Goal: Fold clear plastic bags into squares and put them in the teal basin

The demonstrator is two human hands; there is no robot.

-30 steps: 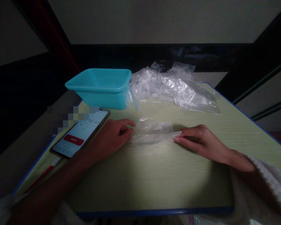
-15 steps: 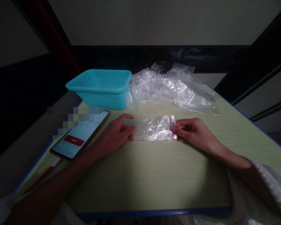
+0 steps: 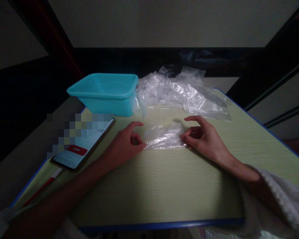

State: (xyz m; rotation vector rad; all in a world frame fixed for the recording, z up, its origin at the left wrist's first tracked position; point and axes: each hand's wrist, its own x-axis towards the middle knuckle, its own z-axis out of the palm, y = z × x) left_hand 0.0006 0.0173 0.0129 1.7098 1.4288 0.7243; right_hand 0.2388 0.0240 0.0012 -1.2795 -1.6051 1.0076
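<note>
A small clear plastic bag (image 3: 163, 136) lies folded on the pale green table (image 3: 164, 186) between my two hands. My left hand (image 3: 124, 144) pinches its left end with thumb and lower fingers, the index finger raised. On the other side, my right hand (image 3: 201, 136) pinches the right end, its index finger also lifted above the bag.
A turquoise plastic tub (image 3: 106, 92) stands at the back left. A heap of crumpled clear plastic bags (image 3: 181, 94) lies behind the small bag. A lit phone (image 3: 83, 146) rests at the left, with a red and white pen (image 3: 43, 187) near the table's left edge.
The bag was a narrow strip pressed flat, then was opened out wider and is now folded smaller. Both hands shifted slightly away from me and raised their index fingers.
</note>
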